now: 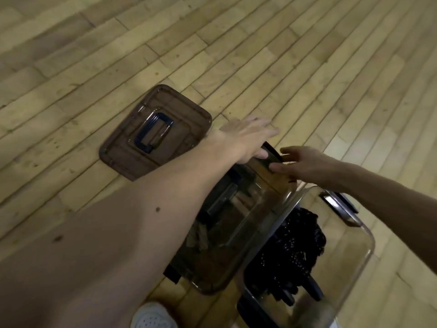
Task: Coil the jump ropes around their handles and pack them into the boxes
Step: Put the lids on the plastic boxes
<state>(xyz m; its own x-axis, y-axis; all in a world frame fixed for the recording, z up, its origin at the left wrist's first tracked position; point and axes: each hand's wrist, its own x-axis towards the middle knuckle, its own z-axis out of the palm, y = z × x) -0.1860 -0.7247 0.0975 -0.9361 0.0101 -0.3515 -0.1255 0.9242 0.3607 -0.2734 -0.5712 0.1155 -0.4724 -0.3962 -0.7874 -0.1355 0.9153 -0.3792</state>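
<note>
Head camera looked down at a wooden floor (pixel 283 43), and we counted what was on it. We saw two brown see-through lids, one clear box (pixel 354 256), one dark bundle of jump ropes (pixel 290 245), one white shoe (pixel 151 316) and two bare hands.

We could not count the single ropes, because they lay in one black heap. This heap was inside the clear box, toward the side nearest to us, and some dark handle ends stuck out of it.

The first lid (pixel 132 147) lay flat on the floor, well apart from the box, with its blue handle (pixel 155 132) upward. The second lid (pixel 236 221) was tilted and leaned beside the box rim. We could not tell if another box stood under it.

Both hands were at the far end of this second lid, beyond the ropes and well apart from them. The left hand (pixel 246 138) lay over that end with its fingers straight and a little spread. It was blurred.

The right hand (pixel 307 164) reached to a dark latch (pixel 273 153) on the same end. Its thumb was above the latch and its forefinger just beside it. We could not tell if they really pinched the latch.
</note>
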